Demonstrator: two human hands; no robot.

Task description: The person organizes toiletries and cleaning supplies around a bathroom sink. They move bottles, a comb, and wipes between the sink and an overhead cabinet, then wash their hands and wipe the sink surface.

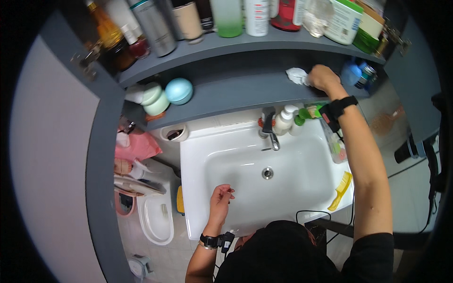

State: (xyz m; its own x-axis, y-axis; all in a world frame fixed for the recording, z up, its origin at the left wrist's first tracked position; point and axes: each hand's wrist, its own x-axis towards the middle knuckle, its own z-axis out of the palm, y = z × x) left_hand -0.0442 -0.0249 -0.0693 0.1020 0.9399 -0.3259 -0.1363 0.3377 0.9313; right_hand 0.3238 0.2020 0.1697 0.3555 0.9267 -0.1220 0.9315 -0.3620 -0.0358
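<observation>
My right hand point(324, 78) reaches up to the lower cabinet shelf, its fingers closed on a crumpled white tissue point(297, 75) that lies against the grey shelf board. Over the left side of the white sink point(198, 160), my left hand point(220, 198) hangs with its fingers curled and pressed together. Whatever it may hold is too small to make out. Both wrists wear black straps with small devices. A light blue round container point(179, 91) and a pale green jar point(155, 100) stand at the left end of that shelf; a blue bottle point(350, 73) is just right of my right hand.
Bottles crowd the upper shelf point(255, 45). The faucet point(269, 129) rises at the sink's back, beside a white pump bottle point(284, 120). A yellow comb point(340, 191) lies on the right rim. Open grey cabinet doors point(89, 198) flank me; a black cable point(314, 211) crosses the front rim.
</observation>
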